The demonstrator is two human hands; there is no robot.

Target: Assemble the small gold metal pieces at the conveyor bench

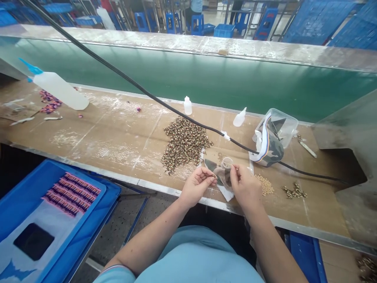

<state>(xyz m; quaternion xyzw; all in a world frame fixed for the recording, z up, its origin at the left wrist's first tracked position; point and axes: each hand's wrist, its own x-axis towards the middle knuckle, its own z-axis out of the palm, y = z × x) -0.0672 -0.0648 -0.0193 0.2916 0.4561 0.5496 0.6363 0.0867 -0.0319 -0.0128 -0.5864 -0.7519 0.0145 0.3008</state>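
Cannot make out the shape of the tiny brownish piece (214,177) in the bare left grip (198,185), nor anything between the curled fingertips of the bare right grip (246,186). Partly covered by both: the camouflage cloth (225,181). Cannot separate outlines in the brown-and-gold heap of small pieces (185,141); too fine. Partly hidden behind a camouflage bundle with a striped white band (275,152): the clear plastic tub (291,124). Cut off at the left and bottom edges: the blue plastic tray (103,190); at the bottom, the light-blue shirt (194,257); at the top, the black cable (129,81). Blurred beyond: blue stools (197,24).
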